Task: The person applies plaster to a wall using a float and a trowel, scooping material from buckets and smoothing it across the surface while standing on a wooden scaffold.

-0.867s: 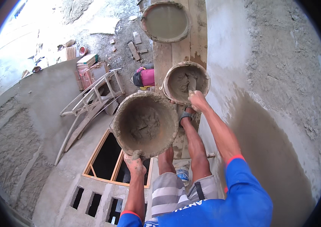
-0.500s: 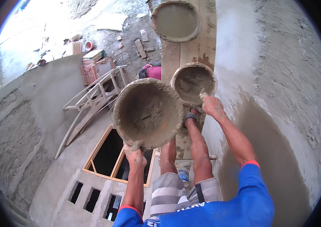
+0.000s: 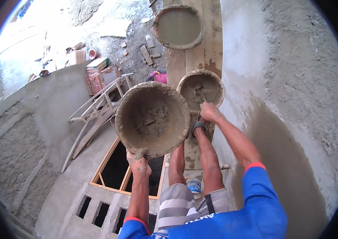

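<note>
Gripping the near rim of a mortar-caked pan (image 3: 152,118) to hold it level at chest height, the left hand (image 3: 139,165) keeps it by the smaller pan (image 3: 201,89), where the right hand (image 3: 210,112) clasps a tool handle.
</note>
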Demonstrator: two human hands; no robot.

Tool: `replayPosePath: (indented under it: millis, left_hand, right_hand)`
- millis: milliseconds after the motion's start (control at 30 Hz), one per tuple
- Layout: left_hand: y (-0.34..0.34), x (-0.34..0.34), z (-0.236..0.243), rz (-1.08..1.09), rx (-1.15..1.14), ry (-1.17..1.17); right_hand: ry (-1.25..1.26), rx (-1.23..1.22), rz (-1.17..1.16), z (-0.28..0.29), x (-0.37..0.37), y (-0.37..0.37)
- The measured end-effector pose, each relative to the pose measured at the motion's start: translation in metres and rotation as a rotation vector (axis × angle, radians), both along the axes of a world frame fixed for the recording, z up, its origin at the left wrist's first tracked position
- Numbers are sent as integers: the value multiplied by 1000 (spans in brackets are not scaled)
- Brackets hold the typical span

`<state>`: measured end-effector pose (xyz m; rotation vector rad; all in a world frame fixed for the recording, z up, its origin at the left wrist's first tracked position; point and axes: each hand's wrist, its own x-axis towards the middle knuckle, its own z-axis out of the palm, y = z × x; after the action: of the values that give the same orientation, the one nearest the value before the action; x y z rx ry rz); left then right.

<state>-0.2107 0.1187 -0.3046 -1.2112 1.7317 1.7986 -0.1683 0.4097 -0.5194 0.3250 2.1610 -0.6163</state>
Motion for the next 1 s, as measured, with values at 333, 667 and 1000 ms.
replayPosePath:
  millis: [333, 667, 1000]
  left_hand:
    - [-1, 1, -25, -176, -42, 102]
    - [27, 7, -33, -302, -85, 225]
    - [100, -33, 21, -511, -333, 456]
  right_hand:
    - [34, -15, 51, 15, 8, 29]
    - [246, -65, -11, 257, -15, 74]
    - [335, 193, 297, 236, -100, 8]
